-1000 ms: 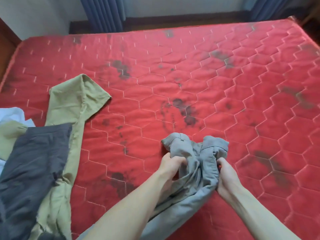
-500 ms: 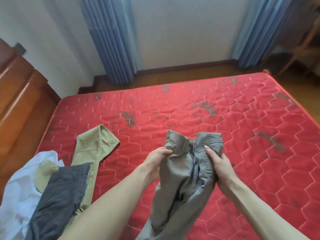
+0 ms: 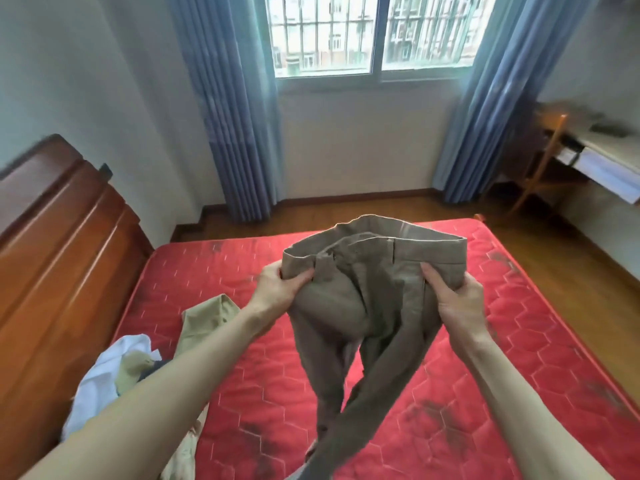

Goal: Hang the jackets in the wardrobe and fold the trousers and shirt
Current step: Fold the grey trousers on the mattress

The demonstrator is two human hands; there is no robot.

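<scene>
Grey-brown trousers [image 3: 367, 299] hang in the air above the red mattress [image 3: 485, 393], waistband up and spread open, legs dangling and crossing below. My left hand [image 3: 280, 289] grips the left side of the waistband. My right hand [image 3: 457, 303] grips the right side. A pile of other clothes lies at the left of the mattress: a white garment [image 3: 104, 372], an olive-tan garment [image 3: 204, 323] and a dark one mostly hidden behind my left forearm.
A wooden headboard [image 3: 52, 271] runs along the left. Blue curtains [image 3: 228, 116] frame a barred window [image 3: 367, 32] ahead. A desk with a wooden frame [image 3: 588, 157] stands at the right. Wooden floor [image 3: 571, 271] lies beyond the mattress.
Both hands have lifted the trousers higher off the mattress and pulled apart, spreading the bunched waistband wide. My view has tilted up to show the window.
</scene>
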